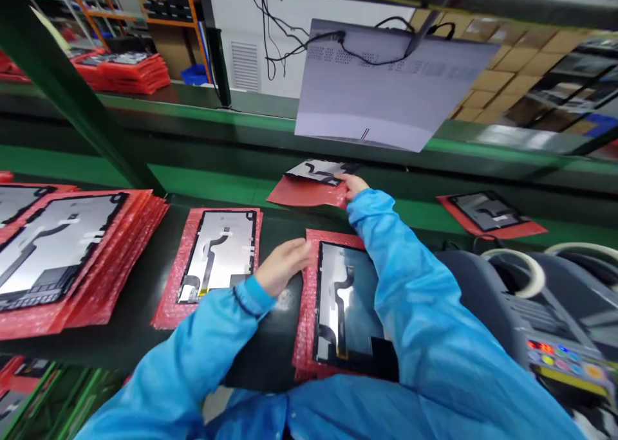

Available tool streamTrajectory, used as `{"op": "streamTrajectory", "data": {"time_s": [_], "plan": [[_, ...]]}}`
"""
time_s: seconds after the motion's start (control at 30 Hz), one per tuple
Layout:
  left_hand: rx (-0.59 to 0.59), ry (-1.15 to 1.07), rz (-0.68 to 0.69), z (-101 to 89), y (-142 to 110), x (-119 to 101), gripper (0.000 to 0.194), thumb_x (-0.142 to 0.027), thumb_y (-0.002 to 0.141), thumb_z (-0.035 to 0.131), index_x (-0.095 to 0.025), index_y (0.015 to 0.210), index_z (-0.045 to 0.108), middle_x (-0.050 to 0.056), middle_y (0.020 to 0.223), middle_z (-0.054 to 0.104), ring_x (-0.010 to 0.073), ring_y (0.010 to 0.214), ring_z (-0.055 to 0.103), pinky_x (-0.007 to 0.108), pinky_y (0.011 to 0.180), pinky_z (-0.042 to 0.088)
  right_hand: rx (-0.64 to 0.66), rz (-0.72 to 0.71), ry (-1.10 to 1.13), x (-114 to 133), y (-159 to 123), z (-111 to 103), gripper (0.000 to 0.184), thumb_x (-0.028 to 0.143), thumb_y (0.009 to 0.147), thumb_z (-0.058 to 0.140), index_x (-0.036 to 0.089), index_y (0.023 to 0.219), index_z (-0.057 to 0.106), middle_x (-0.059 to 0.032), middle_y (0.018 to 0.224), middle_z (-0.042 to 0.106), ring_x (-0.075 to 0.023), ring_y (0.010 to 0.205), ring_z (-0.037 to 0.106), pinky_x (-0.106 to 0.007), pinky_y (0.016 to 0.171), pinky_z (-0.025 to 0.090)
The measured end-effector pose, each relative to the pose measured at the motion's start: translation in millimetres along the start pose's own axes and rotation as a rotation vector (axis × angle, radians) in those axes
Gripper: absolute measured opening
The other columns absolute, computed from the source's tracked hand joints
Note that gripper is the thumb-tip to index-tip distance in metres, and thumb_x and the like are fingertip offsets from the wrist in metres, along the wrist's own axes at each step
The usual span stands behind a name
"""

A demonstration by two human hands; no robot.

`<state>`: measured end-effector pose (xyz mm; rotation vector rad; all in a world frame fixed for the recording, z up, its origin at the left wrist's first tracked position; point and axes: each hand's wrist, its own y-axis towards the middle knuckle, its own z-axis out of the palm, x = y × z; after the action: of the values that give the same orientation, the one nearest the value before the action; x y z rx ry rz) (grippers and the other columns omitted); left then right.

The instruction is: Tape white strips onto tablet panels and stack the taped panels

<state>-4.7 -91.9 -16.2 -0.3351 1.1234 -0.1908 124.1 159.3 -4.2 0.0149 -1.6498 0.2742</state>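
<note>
Stretched out at the far end of my reach, my right hand point(354, 186) pinches the right edge of a red bubble-wrap bag point(302, 192). A tablet-sized display panel point(316, 168) with a dark flex cable lies on that bag. My left hand point(284, 265) has its fingers extended, close to the left edge of a red bubble-wrap stack point(306, 337); whether it touches is unclear. On this stack, in front of me, rests another display panel point(340, 298), partly behind my right sleeve. Left of my left hand lies one more panel point(226, 250) on red bubble wrap point(181, 285).
A tall pile of bagged panels point(111, 285) stands at the left. A grey monitor back point(381, 86) hangs ahead. To the right are a bagged panel point(487, 211), tape dispensers with a tape roll point(531, 273), and a lit control panel point(562, 356). A green post point(82, 99) slants at the left.
</note>
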Motion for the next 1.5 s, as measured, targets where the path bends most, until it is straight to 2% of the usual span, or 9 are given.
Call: {"op": "streamTrajectory", "data": {"time_s": [0.07,0.2,0.3,0.4,0.47,0.67,0.97,1.2,1.5], "plan": [[-0.003,-0.222,-0.121,20.2,20.8,-2.5,0.05,-0.058,0.063,0.079,-0.016,0.087,0.063,0.015,0.095,0.07,0.028,0.102,0.067,0.042,0.097,0.051,-0.07,0.081,0.165,-2.0,-42.9,12.5,0.012,0.013,0.085,0.054,0.018,0.074,0.054,0.0003,0.057,0.061,-0.0163,0.064,0.066,-0.031,0.067,0.057],[-0.048,-0.44,0.016,39.6,40.2,1.6,0.039,-0.048,0.066,0.077,-0.015,0.081,0.065,0.009,0.081,0.072,0.0264,0.093,0.07,0.04,0.09,0.054,-0.075,-0.028,0.345,-28.8,-163.3,8.2,0.015,0.031,0.079,0.067,0.02,0.082,0.058,-0.0011,0.072,0.07,-0.0183,0.077,0.069,-0.031,0.072,0.057],[-0.216,-0.359,0.039,34.4,33.8,21.2,0.023,-0.019,0.053,0.08,-0.014,0.066,0.061,0.002,0.061,0.067,0.0216,0.07,0.069,0.039,0.081,0.057,0.04,0.041,0.2,-47.9,-240.2,-34.1,0.038,0.054,0.07,0.074,0.02,0.076,0.058,-0.0028,0.067,0.067,-0.0183,0.07,0.067,-0.03,0.065,0.056],[-0.232,-0.282,0.017,26.6,13.2,44.0,0.024,-0.009,0.045,0.077,-0.014,0.059,0.058,-0.002,0.05,0.061,0.0203,0.062,0.067,0.039,0.077,0.056,-0.221,0.049,0.14,-54.7,-279.0,-86.3,0.049,0.067,0.066,0.07,0.021,0.07,0.052,0.0008,0.057,0.058,-0.0117,0.051,0.057,-0.024,0.05,0.048],[-0.186,-0.254,0.033,27.4,-3.8,55.6,0.027,-0.01,0.042,0.079,-0.014,0.06,0.06,-0.002,0.051,0.061,0.0208,0.065,0.068,0.039,0.078,0.056,-0.354,0.038,0.087,-56.8,-287.3,-107.3,0.051,0.07,0.067,0.066,0.021,0.071,0.053,0.0022,0.054,0.055,-0.0092,0.044,0.049,-0.022,0.043,0.04],[0.008,-0.074,0.115,44.8,-32.0,68.6,0.034,-0.024,0.04,0.087,-0.014,0.065,0.066,0.004,0.065,0.071,0.0259,0.079,0.07,0.041,0.085,0.054,-0.255,0.038,-0.071,-78.0,-296.4,-107.1,0.049,0.061,0.053,0.076,0.018,0.069,0.06,0.0013,0.06,0.06,-0.0123,0.057,0.054,-0.024,0.053,0.044],[-0.426,0.543,0.297,9.5,-8.9,65.9,0.048,-0.03,0.052,0.088,-0.015,0.087,0.06,0.012,0.096,0.071,0.0277,0.098,0.067,0.039,0.092,0.049,-0.529,-0.096,0.043,-88.9,-328.8,-138.9,0.046,0.06,0.054,0.072,0.021,0.074,0.06,0.0008,0.06,0.061,-0.0176,0.063,0.059,-0.031,0.062,0.05],[-0.288,0.742,0.373,17.1,-13.4,67.8,0.044,-0.023,0.065,0.08,-0.013,0.102,0.056,0.012,0.109,0.069,0.0246,0.101,0.067,0.034,0.092,0.05,-0.489,-0.06,0.19,-84.6,-325.5,-121.5,0.05,0.058,0.043,0.08,0.019,0.07,0.062,0.0017,0.061,0.063,-0.0138,0.059,0.055,-0.03,0.061,0.047],[-0.38,1.007,0.249,15.1,-11.7,60.8,0.031,-0.021,0.092,0.045,-0.01,0.118,0.057,0.017,0.113,0.069,0.0265,0.108,0.065,0.035,0.095,0.048,-0.375,-0.019,0.195,-91.6,-310.6,-84.6,0.051,0.061,0.044,0.077,0.019,0.067,0.059,0.0039,0.056,0.056,-0.0111,0.054,0.048,-0.026,0.056,0.04]]}}
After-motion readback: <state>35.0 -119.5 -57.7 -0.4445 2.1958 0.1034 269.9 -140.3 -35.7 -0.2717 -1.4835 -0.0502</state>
